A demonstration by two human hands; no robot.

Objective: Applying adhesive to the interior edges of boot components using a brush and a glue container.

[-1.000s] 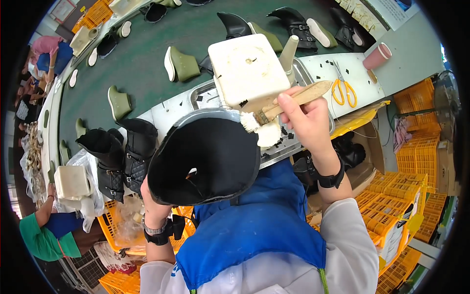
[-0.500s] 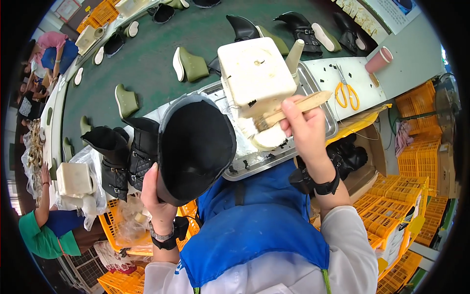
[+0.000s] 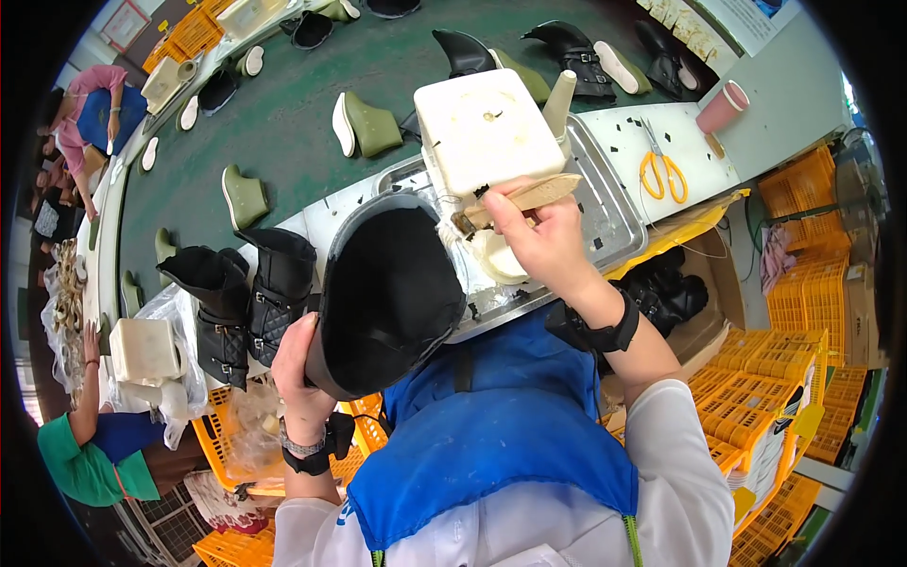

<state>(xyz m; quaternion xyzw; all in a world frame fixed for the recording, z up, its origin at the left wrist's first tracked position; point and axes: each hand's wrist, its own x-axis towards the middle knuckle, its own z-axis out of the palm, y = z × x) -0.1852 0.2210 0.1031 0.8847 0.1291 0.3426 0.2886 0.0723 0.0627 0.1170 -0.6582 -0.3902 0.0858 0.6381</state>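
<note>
My left hand (image 3: 300, 373) grips the near-left side of a black boot (image 3: 397, 293), whose wide shaft opening faces up, showing a dark lining and a grey rim. A flat wooden-handled brush (image 3: 534, 193) is pinched in my right hand (image 3: 551, 244). Its bristle end points left, close to the boot's right rim; I cannot tell whether they touch. Just behind the brush, a white box-shaped plastic container (image 3: 487, 128) stands on the metal tray (image 3: 619, 208). Under the brush sits a whitish round piece (image 3: 501, 260), partly covered by my hand.
Two black buckled boots (image 3: 223, 307) stand left of mine. Olive wedge shoes (image 3: 373, 128) and more boots (image 3: 578, 59) lie on the green belt (image 3: 293, 104). Orange-handled scissors (image 3: 665, 177) and a pink cup (image 3: 723, 107) are at right. Orange crates (image 3: 756, 378) flank me; co-workers (image 3: 99, 454) are at left.
My right hand has moved left and slightly down with the brush, bringing the bristles near the boot's rim. The boot has shifted slightly right and down, in my left hand.
</note>
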